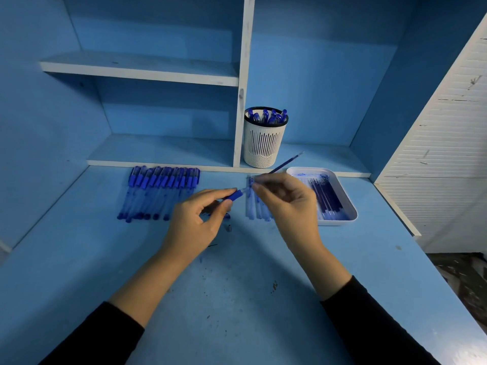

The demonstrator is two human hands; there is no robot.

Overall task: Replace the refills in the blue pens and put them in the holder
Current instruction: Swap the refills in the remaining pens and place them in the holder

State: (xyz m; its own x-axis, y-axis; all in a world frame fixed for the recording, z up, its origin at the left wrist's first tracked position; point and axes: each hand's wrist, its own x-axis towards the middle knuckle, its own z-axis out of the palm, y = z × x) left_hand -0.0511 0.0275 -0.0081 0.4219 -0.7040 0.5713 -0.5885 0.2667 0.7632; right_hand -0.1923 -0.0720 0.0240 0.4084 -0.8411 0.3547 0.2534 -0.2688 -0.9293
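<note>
While both hands meet mid-frame: left hand point(196, 222) grip closed on pen barrel point(233, 195) | right hand point(287, 204) pinches refill point(286, 162), angled up-right | pen row point(160, 192) left on table point(237, 299) | tray point(351, 206) right | holder point(264, 143) upper centre.

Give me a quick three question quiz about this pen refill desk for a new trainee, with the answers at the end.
1. True or false: the white slotted plastic pen holder already contains blue pens.
2. Which hand pinches the thin dark blue refill?
A. left hand
B. right hand
3. Fill in: the spare refills lie in the white rectangular ____ at the right of the desk.

Key: 1 true; 2 B, while the left hand holds the blue pen barrel; 3 tray.
</note>
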